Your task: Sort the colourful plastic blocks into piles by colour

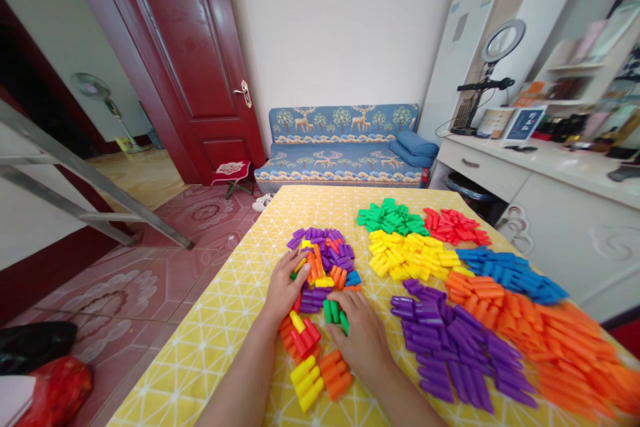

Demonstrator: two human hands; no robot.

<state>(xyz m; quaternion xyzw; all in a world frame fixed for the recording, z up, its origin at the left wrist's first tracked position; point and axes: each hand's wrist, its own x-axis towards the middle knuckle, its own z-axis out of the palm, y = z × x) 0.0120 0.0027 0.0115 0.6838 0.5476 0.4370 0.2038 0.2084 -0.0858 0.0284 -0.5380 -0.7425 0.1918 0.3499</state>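
My left hand (286,285) rests at the left side of a mixed pile of plastic tube-shaped blocks, its thumb apart from the fingers and touching the pile. Purple blocks (314,300), orange blocks (315,263) and a few yellow and blue ones make up that pile. My right hand (361,330) curls around green tube-shaped blocks (335,313), which show between thumb and fingers. Closer to me lie a red block (305,337) with a yellow one on it, a yellow block (307,383) and an orange block (336,373).
Sorted heaps fill the table's right side: green (393,217), red (456,227), yellow (413,255), blue (510,273), purple (455,347) and orange (565,347). A yellow patterned cloth (215,340) covers the table. Beyond stand a blue sofa (340,157) and a white cabinet (575,207).
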